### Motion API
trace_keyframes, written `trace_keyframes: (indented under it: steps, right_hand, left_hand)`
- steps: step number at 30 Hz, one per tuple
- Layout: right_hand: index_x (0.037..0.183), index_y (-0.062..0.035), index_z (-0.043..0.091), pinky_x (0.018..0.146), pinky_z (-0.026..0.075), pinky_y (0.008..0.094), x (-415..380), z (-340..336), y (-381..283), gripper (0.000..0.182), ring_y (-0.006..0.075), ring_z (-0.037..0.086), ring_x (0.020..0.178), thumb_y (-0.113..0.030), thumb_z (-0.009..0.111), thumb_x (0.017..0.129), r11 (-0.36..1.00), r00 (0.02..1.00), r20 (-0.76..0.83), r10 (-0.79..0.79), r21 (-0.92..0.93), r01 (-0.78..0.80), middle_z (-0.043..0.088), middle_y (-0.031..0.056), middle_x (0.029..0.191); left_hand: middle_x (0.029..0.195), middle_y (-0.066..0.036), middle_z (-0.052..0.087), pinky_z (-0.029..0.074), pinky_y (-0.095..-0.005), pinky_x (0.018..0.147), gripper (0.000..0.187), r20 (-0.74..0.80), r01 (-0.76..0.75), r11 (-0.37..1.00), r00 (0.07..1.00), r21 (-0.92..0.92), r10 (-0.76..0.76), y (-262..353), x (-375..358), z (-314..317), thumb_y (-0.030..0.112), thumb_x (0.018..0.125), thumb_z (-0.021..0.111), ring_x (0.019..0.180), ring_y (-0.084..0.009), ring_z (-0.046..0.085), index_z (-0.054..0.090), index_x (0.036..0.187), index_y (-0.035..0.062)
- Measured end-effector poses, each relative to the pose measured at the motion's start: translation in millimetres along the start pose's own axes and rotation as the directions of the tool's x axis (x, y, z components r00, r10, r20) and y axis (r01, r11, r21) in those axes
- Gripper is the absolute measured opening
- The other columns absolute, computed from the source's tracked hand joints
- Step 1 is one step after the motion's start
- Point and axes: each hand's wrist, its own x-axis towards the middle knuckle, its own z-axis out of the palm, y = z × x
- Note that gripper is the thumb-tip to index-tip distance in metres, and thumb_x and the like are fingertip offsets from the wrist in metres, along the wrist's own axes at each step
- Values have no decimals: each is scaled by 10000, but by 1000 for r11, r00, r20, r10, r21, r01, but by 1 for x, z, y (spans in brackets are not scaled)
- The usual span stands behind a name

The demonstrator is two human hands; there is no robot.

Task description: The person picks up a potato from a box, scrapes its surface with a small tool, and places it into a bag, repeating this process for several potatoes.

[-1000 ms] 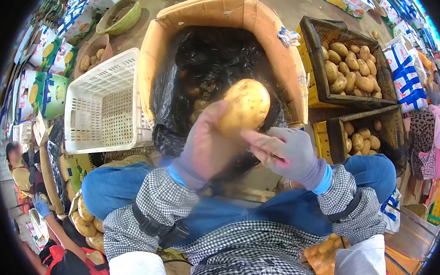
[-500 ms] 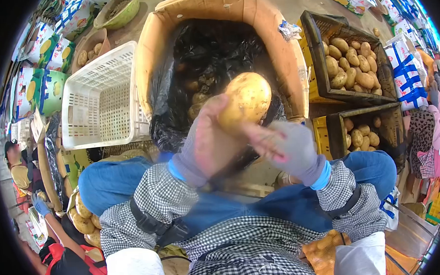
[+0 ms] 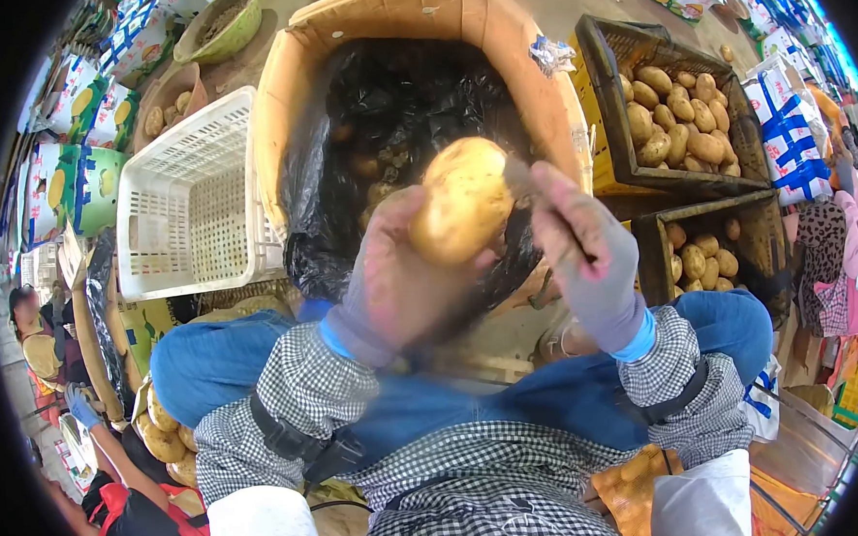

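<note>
My gloved left hand (image 3: pixel 391 285) grips a large yellow potato (image 3: pixel 460 203) and holds it up over the cardboard box (image 3: pixel 280 111). A black plastic bag (image 3: pixel 410 85) lines that box, with more potatoes deep inside. My gloved right hand (image 3: pixel 588 250) is closed around a thin dark tool (image 3: pixel 519 178). The tool's tip rests against the potato's upper right edge. Both sleeves are checked, with blue cuffs under the grey gloves.
A white plastic crate (image 3: pixel 197 198) stands left of the box. Two dark crates (image 3: pixel 674 129) (image 3: pixel 710 253) of potatoes sit at the right. Printed cartons (image 3: pixel 83 141) line the far left, and another person (image 3: pixel 35 337) sits there. A sack of potatoes (image 3: pixel 166 442) lies by my left knee.
My right hand has risen from below the potato to its right side, bringing the tool against it. My left hand has tilted the potato slightly left.
</note>
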Motion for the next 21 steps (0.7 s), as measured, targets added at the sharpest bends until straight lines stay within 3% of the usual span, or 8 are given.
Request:
trace_keyframes:
  steps: [1,3,7,11,15,18,20,21]
  right_hand:
    - [1309,26,540,699,489,223,1,-7,5,379,67,576,805,14,565,931,997,997,-10,75,-2,-75,656,72,1037]
    - [1295,9,560,675,495,230,5,-3,12,389,87,591,774,25,592,908,997,998,-15,-63,-47,63,667,85,1002]
    - [1265,-30,602,613,504,252,2,-5,15,421,137,621,706,46,642,852,889,923,281,-264,-299,346,674,103,890]
    - [1267,-42,602,550,474,227,-1,5,14,413,125,576,607,44,628,864,904,907,209,-367,-152,400,641,80,824]
    - [1343,-28,521,527,429,172,0,-7,9,371,41,518,611,-79,529,976,993,992,-47,117,17,-117,615,51,1048]
    - [1343,-34,523,506,427,177,4,-9,0,370,45,497,609,-138,510,988,800,833,21,553,264,-538,612,67,1047]
    - [1375,-55,481,583,462,222,8,-12,-8,444,78,534,740,-303,478,1006,661,745,192,638,360,-659,599,58,1078]
    - [1381,-59,467,610,468,235,14,-11,-14,470,89,545,783,-341,472,1005,574,701,272,659,421,-703,596,54,1087]
  left_hand:
    - [1181,-141,604,515,-397,879,469,46,53,998,998,-36,-51,2,1,-4,355,940,502,1029,-264,587,518,1280,32]
    - [1159,-147,610,525,-376,837,496,122,153,981,983,-115,-139,2,2,-6,386,940,484,959,-258,595,515,1284,29]
    - [1119,-147,607,514,-310,708,506,248,310,926,934,-214,-256,1,3,-15,425,935,464,823,-220,580,520,1278,58]
    - [1111,-134,590,471,-283,584,507,243,310,932,934,-189,-261,3,8,-25,455,919,477,765,-191,558,515,1289,110]
    - [1136,-127,585,476,-282,591,508,187,213,973,963,-93,-193,12,4,-12,453,919,494,751,-196,557,492,1311,131]
    - [1207,-117,563,509,-308,675,457,113,-59,993,992,102,48,9,-1,0,364,940,512,875,-227,579,474,1330,130]
    - [1317,-88,522,514,-332,757,457,9,-314,858,940,407,340,-1,-5,20,313,942,535,1058,-258,576,468,1355,129]
    - [1367,-79,468,481,-365,932,546,130,-305,867,952,395,276,5,-12,18,179,886,646,1215,-243,514,420,1378,106]
